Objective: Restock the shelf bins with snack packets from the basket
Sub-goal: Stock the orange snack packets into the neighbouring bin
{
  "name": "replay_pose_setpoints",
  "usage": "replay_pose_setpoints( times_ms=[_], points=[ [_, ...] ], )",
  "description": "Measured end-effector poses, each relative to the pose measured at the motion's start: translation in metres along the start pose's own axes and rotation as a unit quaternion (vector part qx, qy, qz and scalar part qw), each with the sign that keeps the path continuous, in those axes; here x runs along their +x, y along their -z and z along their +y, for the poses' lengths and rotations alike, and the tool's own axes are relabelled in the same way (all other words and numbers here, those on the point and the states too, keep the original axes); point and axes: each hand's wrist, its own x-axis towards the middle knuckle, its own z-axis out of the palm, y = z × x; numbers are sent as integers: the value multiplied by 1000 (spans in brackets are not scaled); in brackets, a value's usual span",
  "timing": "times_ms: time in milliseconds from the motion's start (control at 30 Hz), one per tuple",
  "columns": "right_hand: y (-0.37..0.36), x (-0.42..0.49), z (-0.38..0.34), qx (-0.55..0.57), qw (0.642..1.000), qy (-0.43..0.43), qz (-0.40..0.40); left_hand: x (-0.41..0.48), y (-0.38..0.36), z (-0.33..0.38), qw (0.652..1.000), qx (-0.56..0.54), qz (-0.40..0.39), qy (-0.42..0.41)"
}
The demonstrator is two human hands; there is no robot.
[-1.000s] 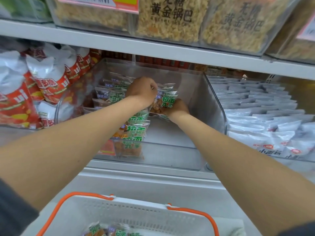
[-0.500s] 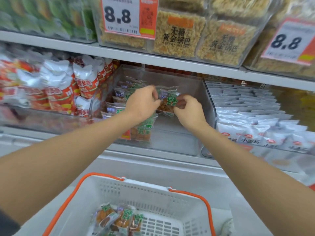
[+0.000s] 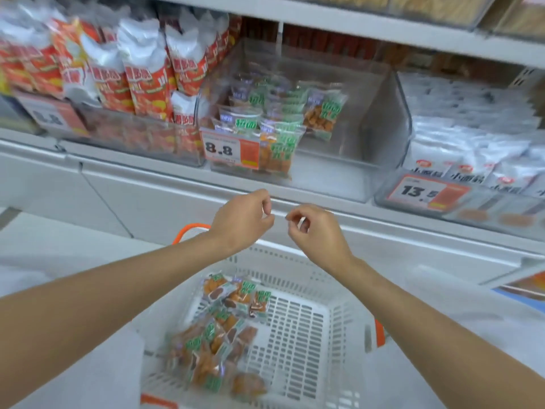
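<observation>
I see the basket (image 3: 298,329) at the bottom middle; snack packets (image 3: 212,343) lie in its left side; the left hand (image 3: 240,222) and right hand (image 3: 317,234) are just above it, near but apart; behind them, upper middle, sits the shelf bin (image 3: 356,134) with more packets (image 3: 277,119) in its left part.

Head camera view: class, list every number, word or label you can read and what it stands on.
"8.8": middle price tag on the middle clear bin.
"13.5": right price tag on the right bin.
"8.8", blurred: left price tag on the left bin.
Too blurred to read: Chinese print on the snack packets, red-and-white bags and white packets.
</observation>
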Motion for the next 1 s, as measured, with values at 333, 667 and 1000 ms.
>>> replay_pose_setpoints(
  times_ms=[333,667,1000],
  points=[
    [-94,-68,65,-144,913,-117,-364,-33,-70,-131,967,111,-164,163],
    [-141,-112,75,-149,876,-126,-441,-56,-133,-194,889,206,-396,104],
    [-126,-112,82,-141,878,-172,-425,-67,-140,-203,913,174,-343,133]
  ],
)
